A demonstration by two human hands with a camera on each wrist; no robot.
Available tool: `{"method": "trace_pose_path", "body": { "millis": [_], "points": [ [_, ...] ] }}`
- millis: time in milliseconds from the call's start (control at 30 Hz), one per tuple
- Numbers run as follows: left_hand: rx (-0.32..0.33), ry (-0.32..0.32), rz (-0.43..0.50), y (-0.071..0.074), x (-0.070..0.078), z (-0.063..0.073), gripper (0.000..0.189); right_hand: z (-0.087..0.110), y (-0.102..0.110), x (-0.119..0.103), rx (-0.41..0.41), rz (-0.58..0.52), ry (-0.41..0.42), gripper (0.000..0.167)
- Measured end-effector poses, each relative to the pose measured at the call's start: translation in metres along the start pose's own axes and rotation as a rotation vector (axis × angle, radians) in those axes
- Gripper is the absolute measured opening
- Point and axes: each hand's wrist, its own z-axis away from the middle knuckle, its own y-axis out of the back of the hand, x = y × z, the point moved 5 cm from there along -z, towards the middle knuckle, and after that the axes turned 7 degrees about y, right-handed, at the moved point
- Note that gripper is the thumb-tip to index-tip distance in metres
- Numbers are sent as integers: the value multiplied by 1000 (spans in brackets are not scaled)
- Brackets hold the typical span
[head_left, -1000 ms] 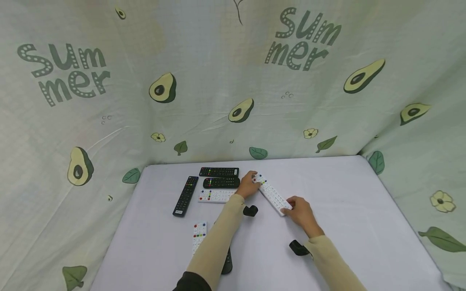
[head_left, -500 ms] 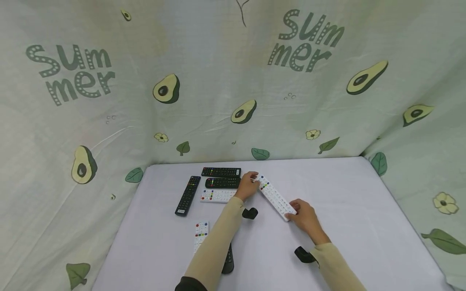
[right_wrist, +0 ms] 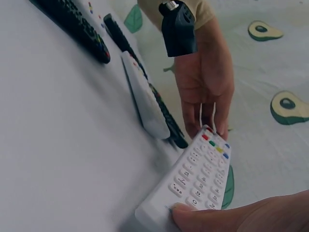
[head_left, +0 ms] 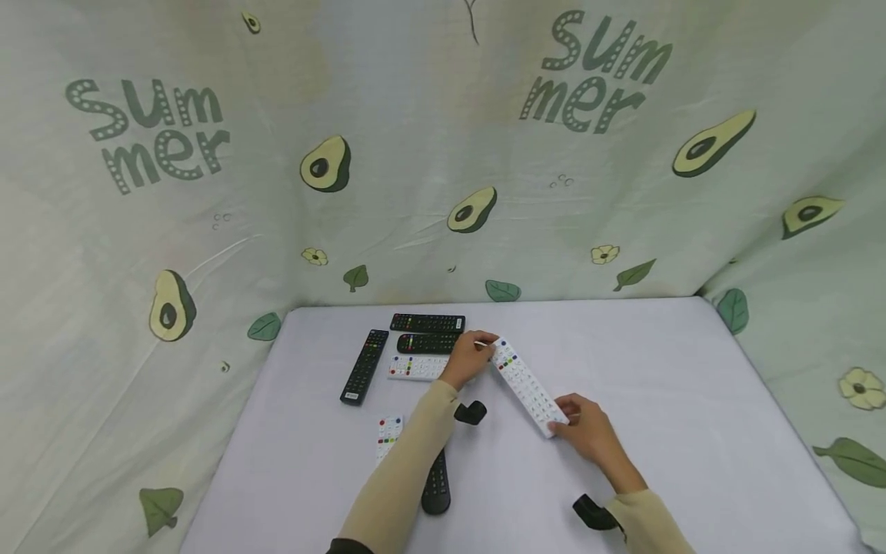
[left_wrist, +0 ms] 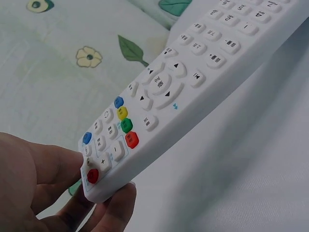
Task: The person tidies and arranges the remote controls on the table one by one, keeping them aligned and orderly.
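While one end of a white remote [head_left: 529, 389] is held by the left hand [head_left: 469, 360], the other is pinched by the right hand [head_left: 590, 432], over a white table [head_left: 664, 377].

Pale hanging cloth [head_left: 401, 92], avocado prints [head_left: 472, 209], green leaves [head_left: 502, 291], "summer" lettering [head_left: 597, 81], white table [head_left: 512, 469]

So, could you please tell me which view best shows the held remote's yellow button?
The left wrist view: there the yellow button is large, close and uncovered. The head view makes it a tiny speck; the right wrist view shows it small, at the far end of the remote, near the left hand.
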Motion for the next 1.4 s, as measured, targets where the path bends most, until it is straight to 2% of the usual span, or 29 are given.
{"method": "trace_pose_path", "body": {
  "millis": [367, 800, 933, 1133, 1400],
  "points": [
    [-40, -62, -2, 18, 2, 21, 18, 22, -13, -16, -35, -151, 17, 41],
    [-76, -40, -22, 35, -10, 43, 16, 41, -41, -25, -111, -208, -13, 47],
    [-104, -44, -49, 40, -15, 49, 17, 47, -50, -29, -162, -223, 15, 49],
    [-145, -54, -98, 46, -22, 58, 19, 56, -63, -35, -275, -301, 105, 53],
    [-182, -31, -161, 52, -35, 70, 19, 67, -79, -40, -392, -366, 125, 60]
  ]
}}
